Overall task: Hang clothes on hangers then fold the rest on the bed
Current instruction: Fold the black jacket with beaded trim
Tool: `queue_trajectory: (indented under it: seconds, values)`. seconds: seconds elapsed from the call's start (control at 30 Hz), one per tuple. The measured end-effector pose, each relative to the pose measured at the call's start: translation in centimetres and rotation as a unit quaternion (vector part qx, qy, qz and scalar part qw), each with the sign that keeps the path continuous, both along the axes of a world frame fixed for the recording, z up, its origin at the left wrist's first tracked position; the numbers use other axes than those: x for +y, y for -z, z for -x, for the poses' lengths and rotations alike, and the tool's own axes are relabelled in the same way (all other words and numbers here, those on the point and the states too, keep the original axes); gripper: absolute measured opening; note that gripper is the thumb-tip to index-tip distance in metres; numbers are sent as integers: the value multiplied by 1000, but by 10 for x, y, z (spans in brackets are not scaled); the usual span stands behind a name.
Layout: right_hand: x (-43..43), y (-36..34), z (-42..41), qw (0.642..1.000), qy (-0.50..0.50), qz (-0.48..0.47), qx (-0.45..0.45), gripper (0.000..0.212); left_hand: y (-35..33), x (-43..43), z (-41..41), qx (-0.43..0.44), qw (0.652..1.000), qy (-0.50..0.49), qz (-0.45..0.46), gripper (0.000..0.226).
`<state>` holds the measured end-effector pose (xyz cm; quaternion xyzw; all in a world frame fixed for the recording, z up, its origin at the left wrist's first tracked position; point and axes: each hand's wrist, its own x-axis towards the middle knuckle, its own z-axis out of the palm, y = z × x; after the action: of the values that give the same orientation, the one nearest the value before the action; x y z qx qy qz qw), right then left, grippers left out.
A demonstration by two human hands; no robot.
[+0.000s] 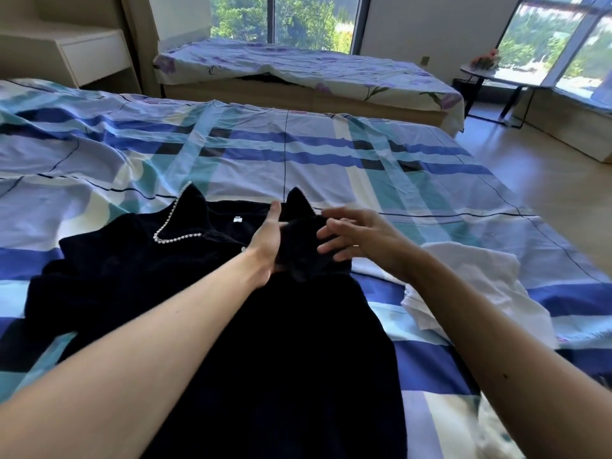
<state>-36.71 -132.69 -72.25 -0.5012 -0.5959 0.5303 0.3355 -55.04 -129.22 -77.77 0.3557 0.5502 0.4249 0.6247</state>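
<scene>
A dark navy garment [139,279] with a pearl-trimmed collar lies spread on the bed [331,154], collar end away from me. My left hand [268,240] presses flat and edge-on against the garment's folded right shoulder part. My right hand [351,236] hovers over the same bunched part, fingers spread and slightly blurred, fingertips touching the fabric. A white garment [477,286] lies crumpled on the bed to the right of the dark one. No hanger is in view.
The bed has a blue, teal and white checked cover. Beyond it stands a second bed [298,67] with a floral sheet. A white shelf unit [82,51] is at the far left, a small dark side table [496,77] by the window at the right, wooden floor [546,167] alongside.
</scene>
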Motion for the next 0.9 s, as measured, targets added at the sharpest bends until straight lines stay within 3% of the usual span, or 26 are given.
queue_trajectory:
  seconds: [0.07, 0.2, 0.33, 0.43, 0.53, 0.6, 0.7, 0.8, 0.9]
  values:
    - [5, 20, -2, 998, 37, -27, -48, 23, 9, -8, 11, 51, 998, 4, 27, 78]
    - [6, 59, -15, 945, 18, -77, -317, 27, 26, -18, 7, 226, 972, -1, -56, 46]
    - [0, 69, -24, 917, 30, -103, -384, 45, 27, -20, 10, 335, 937, 0, -103, 45]
    - [-4, 70, -15, 890, 22, -211, -404, 74, 24, -26, 14, 442, 887, 43, -127, 54]
    - [-13, 90, -2, 842, -105, -163, -504, 78, 17, -33, 23, 535, 824, 70, -171, 57]
    - [-15, 102, 2, 817, -119, -123, -550, 77, 12, -34, 42, 578, 782, 59, -227, 51]
    - [-15, 93, 14, 802, -95, -129, -575, 77, 3, -32, 90, 643, 728, 23, -236, 45]
    - [-17, 79, 48, 816, -41, -201, -541, 77, -1, -32, 153, 651, 744, -16, -153, 46]
    - [-23, 67, 105, 844, -54, -262, -465, 75, 0, -38, 208, 645, 759, -60, -65, 47]
